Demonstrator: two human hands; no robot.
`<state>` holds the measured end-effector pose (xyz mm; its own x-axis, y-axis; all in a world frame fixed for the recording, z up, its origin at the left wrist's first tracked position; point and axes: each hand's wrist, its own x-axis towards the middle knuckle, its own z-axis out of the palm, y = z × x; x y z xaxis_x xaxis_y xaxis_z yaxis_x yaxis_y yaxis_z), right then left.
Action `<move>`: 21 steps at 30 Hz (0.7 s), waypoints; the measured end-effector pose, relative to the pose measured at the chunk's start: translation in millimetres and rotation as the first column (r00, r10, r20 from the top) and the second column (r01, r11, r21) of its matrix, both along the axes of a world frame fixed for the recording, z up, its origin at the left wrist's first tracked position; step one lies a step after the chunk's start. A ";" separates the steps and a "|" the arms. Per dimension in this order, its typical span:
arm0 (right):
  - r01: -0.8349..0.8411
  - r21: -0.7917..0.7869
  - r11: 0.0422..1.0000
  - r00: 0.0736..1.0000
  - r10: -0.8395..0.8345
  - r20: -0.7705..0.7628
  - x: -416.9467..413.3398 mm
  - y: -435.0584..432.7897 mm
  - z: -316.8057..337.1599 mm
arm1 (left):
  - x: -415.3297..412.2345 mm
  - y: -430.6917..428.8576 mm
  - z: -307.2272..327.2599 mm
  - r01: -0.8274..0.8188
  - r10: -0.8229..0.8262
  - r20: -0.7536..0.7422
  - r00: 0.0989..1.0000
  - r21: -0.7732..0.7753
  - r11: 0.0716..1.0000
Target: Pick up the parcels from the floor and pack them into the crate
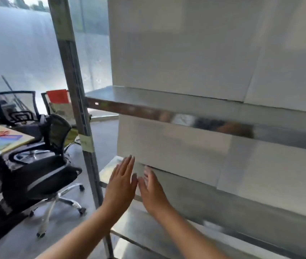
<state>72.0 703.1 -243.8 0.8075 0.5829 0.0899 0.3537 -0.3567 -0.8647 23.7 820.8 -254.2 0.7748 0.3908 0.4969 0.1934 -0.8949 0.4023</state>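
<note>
Both of my hands reach forward side by side toward a steel shelf rack (163, 111). My left hand (122, 180) is flat with fingers stretched out, its fingertips at the lower left corner of a large white box (172, 146) on the lower shelf. My right hand (152, 189) is open beside it, palm turned inward, just below that box's bottom edge. Neither hand holds anything. More white boxes (182, 49) fill the shelf above. No parcels on the floor and no crate are in view.
The rack's upright steel post (77, 101) stands left of my hands. Black mesh office chairs (44, 165) on castors crowd the floor at left, beside a desk (1, 143) with colourful papers. A red-topped item (58, 97) stands further back near a frosted window.
</note>
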 end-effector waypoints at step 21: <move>0.713 0.150 0.685 0.367 -0.547 0.752 -32.3 -532.0 293.5 | 32.7 -495.6 282.7 0.380 -0.473 0.300 0.829 0.318 0.869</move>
